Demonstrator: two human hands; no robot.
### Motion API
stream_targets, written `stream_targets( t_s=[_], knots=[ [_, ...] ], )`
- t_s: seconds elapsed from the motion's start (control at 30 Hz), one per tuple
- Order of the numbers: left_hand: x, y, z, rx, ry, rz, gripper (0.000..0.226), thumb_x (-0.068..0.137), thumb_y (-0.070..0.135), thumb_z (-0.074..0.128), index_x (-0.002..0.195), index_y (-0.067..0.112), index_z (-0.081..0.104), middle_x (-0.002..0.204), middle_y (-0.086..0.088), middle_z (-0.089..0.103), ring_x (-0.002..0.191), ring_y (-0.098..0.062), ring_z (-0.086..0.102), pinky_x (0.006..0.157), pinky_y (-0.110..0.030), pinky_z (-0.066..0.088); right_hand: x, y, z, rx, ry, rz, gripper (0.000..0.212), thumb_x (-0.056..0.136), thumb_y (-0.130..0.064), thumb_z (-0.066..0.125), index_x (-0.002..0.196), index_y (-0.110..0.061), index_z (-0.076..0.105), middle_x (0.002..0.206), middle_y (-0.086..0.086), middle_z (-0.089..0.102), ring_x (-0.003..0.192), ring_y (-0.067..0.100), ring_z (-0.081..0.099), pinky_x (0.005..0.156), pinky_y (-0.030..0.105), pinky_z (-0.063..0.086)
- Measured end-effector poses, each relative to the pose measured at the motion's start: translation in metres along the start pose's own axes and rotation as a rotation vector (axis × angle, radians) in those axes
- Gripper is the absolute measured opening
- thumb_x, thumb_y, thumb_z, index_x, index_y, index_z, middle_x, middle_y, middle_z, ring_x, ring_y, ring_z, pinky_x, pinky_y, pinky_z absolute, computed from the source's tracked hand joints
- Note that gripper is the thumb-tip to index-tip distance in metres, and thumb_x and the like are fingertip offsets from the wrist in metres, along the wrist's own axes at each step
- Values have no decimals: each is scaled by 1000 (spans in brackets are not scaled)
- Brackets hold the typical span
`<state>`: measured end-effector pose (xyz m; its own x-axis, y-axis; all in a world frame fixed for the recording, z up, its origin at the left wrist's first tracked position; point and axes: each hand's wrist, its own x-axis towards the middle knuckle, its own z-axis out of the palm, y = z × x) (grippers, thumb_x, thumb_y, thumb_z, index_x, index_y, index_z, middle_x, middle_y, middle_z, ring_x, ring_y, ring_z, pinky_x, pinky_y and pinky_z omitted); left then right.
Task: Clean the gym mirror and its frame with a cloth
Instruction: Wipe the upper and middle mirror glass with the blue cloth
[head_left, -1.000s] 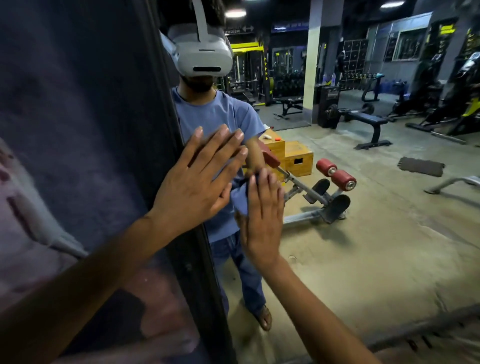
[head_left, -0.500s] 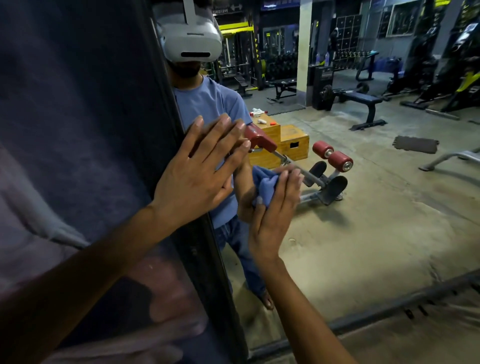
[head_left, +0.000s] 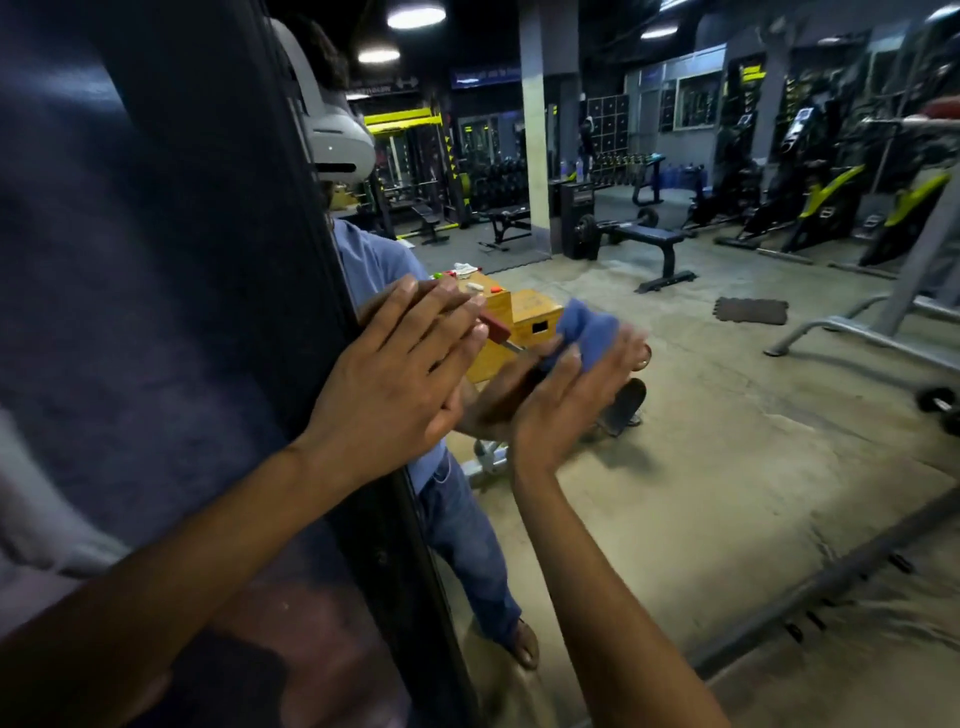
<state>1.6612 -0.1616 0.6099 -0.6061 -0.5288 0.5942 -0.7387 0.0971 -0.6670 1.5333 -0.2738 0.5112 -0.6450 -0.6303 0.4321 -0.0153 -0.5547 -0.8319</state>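
A: Nearest in view?

B: Two bare forearms rising from the bottom edge. Left hand (head_left: 395, 374) lies flat, fingers straight and slightly spread, palm across the dark frame (head_left: 311, 312) at the mirror's left edge, fingertips reaching onto the glass. It grasps nothing.

A: And the other hand?

B: Right hand (head_left: 566, 400) is just beside the left, a little further in from the frame. Fingers are straight, pressing a blue cloth (head_left: 587, 327) against the mirror (head_left: 727, 467). The cloth bunches up above the fingertips. The hand is motion-blurred, so I cannot say for certain whether the thumb hooks the cloth; it looks pressed rather than clenched.

A: Where on the glass?

B: Near the left edge, about mid-height, well above the bottom rail (head_left: 831, 571) of the frame.

A: Further back?

B: All reflection. A person in a blue shirt (head_left: 363, 260) and jeans, with a white headset (head_left: 337, 140), half hidden by the frame. Behind the hands, wooden boxes (head_left: 530, 317) with small items on top. Beyond them, concrete floor, a dark mat (head_left: 750, 310), a flat bench (head_left: 644, 239) beside a pillar (head_left: 535, 130), then racks and machines along the far wall under ceiling lights (head_left: 415, 15).
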Motion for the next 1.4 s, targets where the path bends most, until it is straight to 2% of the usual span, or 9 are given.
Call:
stream_targets(
  t_s=[0.17, 0.3, 0.37, 0.5, 0.63, 0.83, 1.1, 1.23, 1.4],
  knots=[
    [39, -13, -7, 51, 38, -63, 65, 104, 27, 40, 164, 7, 34, 175, -16, 22, 163, -37, 18, 129, -61, 17, 0, 14, -20, -169, -324, -570, 60, 105, -18, 45, 160, 2, 32, 173, 13, 21, 161, 34, 17, 127, 59, 22],
    [45, -12, -3, 102, 17, -125, 74, 104, 33, 43, 169, 9, 18, 178, -17, 1, 165, -37, 3, 130, -61, 11, 49, 10, -26, -76, -141, -312, 60, 112, -33, 34, 165, -8, 24, 174, 5, 18, 162, 24, 16, 127, 55, 24],
    [49, -6, 0, 102, 34, -144, 73, 102, 33, 46, 168, 9, 25, 177, -19, 7, 164, -39, 7, 130, -62, 12, 82, -25, -4, -70, -65, -216, 64, 111, -42, 29, 165, -8, 22, 174, 8, 16, 162, 23, 13, 131, 46, 16],
    [67, -5, 2, 82, 144, -181, 59, 101, 26, 51, 156, 6, 48, 167, -20, 38, 158, -40, 31, 129, -64, 18, 83, -68, 17, -112, -245, -506, 60, 111, -31, 33, 165, -5, 23, 175, 10, 12, 163, 27, 6, 132, 45, 9],
    [77, -8, 6, 106, 162, -214, 67, 104, 30, 47, 164, 4, 33, 173, -18, 26, 162, -37, 20, 128, -65, 19, 71, -15, -27, -235, -468, -873, 58, 111, -30, 40, 162, -4, 30, 172, 15, 22, 161, 34, 17, 126, 64, 20],
    [77, -2, 18, 227, 130, -216, 76, 111, 53, 39, 168, 6, 22, 176, -19, 15, 162, -40, 18, 128, -66, 21, 160, -58, 13, -127, -107, -528, 56, 111, -25, 33, 164, -8, 26, 173, 10, 21, 162, 27, 15, 126, 61, 21],
    [88, -8, 14, 207, 145, -212, 73, 113, 54, 30, 167, 4, 26, 175, -19, 20, 162, -38, 20, 130, -63, 17, 135, -36, -17, -249, -535, -1095, 74, 100, -14, 66, 162, -4, 26, 172, 17, 21, 161, 34, 16, 129, 59, 17],
    [91, -6, 16, 229, 165, -243, 69, 112, 47, 39, 165, 4, 32, 173, -18, 27, 161, -37, 24, 129, -63, 19, 186, -70, 2, -168, -298, -782, 59, 111, -32, 32, 162, -3, 28, 172, 14, 22, 162, 28, 13, 128, 60, 17],
    [118, -7, 8, 167, 301, -298, 52, 105, 30, 54, 150, 6, 57, 157, -17, 54, 147, -37, 47, 128, -55, 27, 194, -135, 38, -130, -281, -820, 62, 110, -18, 46, 164, -1, 21, 174, 17, 13, 163, 33, 6, 131, 54, 8]
  ],
)
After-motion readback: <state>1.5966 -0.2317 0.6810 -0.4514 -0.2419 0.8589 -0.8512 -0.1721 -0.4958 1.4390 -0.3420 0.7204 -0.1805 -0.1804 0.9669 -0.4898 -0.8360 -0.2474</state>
